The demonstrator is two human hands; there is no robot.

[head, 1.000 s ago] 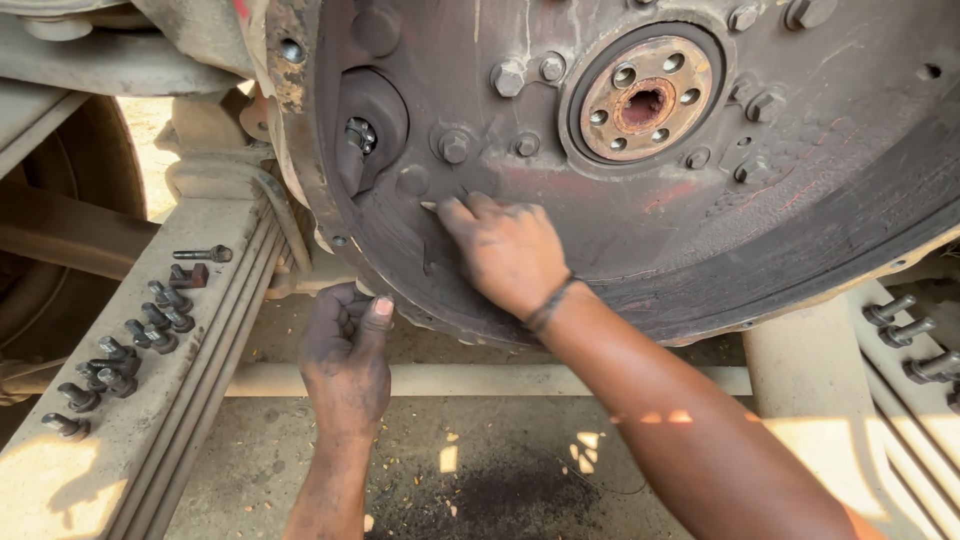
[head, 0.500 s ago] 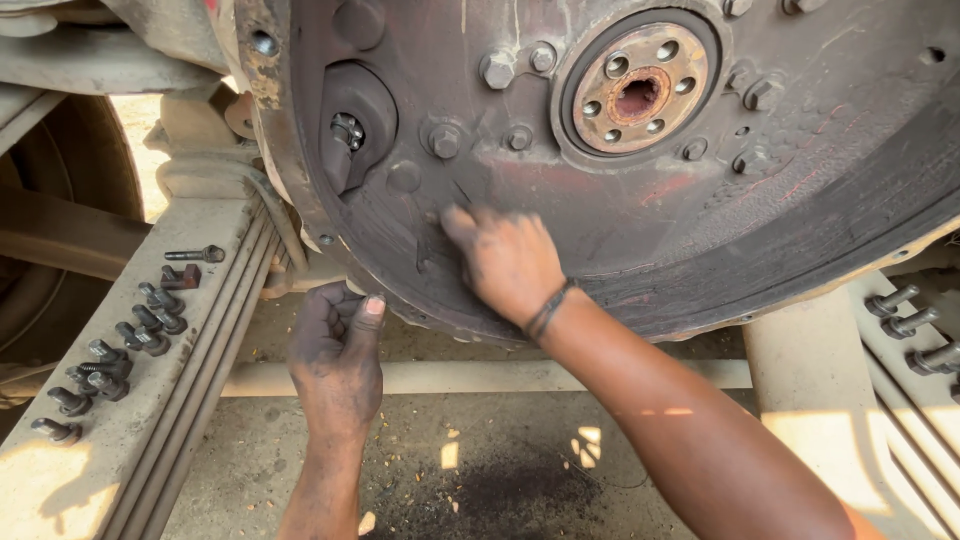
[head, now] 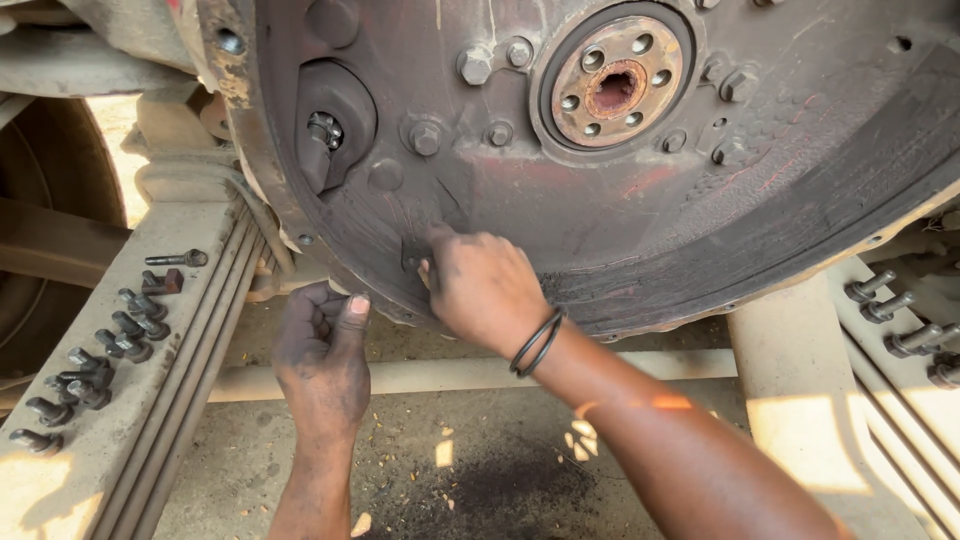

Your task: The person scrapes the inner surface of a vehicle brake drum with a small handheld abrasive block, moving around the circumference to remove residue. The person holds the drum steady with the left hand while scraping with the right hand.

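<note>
A big rusty round metal housing (head: 800,180) with a bolted hub (head: 613,85) in its middle fills the upper view. My right hand (head: 485,290), with black bands on the wrist, presses on the housing's lower left face. Its fingertips are bunched on a small dark piece (head: 410,250) there. My left hand (head: 320,350) is just below the housing's bottom rim, fingers curled and thumb up near the edge. What the curled fingers enclose is hidden.
Several loose dark bolts (head: 120,335) lie on a dusty frame beam (head: 170,400) at the left. More bolts (head: 900,320) sit on the beam at the right. A cross bar (head: 440,375) runs under the housing, above a concrete floor with a dark stain (head: 500,490).
My right hand has slid a little down the housing face and its spread fingers have bunched together. My left hand has stayed under the rim, thumb now raised.
</note>
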